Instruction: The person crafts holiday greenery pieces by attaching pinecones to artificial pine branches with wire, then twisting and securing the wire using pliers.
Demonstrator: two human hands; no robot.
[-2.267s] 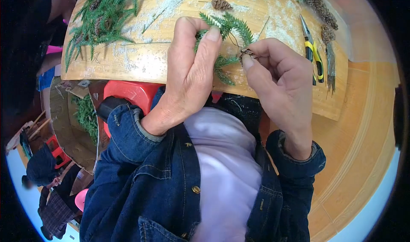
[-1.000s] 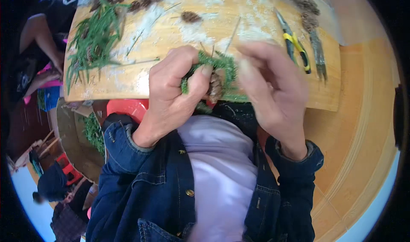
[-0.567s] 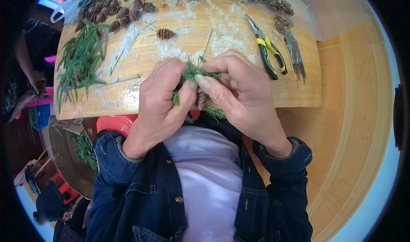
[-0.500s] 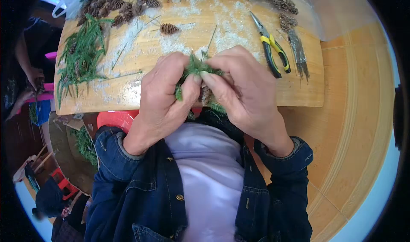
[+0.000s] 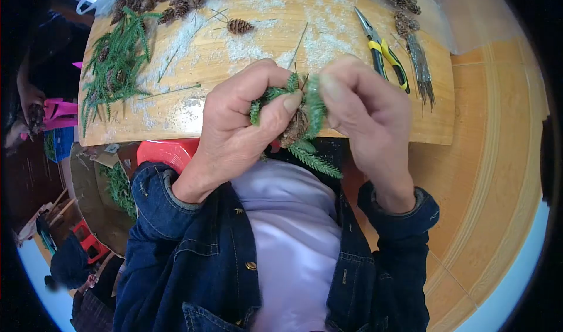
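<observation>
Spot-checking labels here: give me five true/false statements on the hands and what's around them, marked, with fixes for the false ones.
1. The left hand holds green sprigs together with a pine cone. True.
2. The right hand holds the pliers. False: they lie on the tabletop; that hand is at the sprigs.
3. A lone cone lies on the tabletop beyond the hands. True.
4. The bundle of wire-like strands lies left of the pliers in the picture. False: right of them.
5. The cardboard box has greenery in it. True.
</observation>
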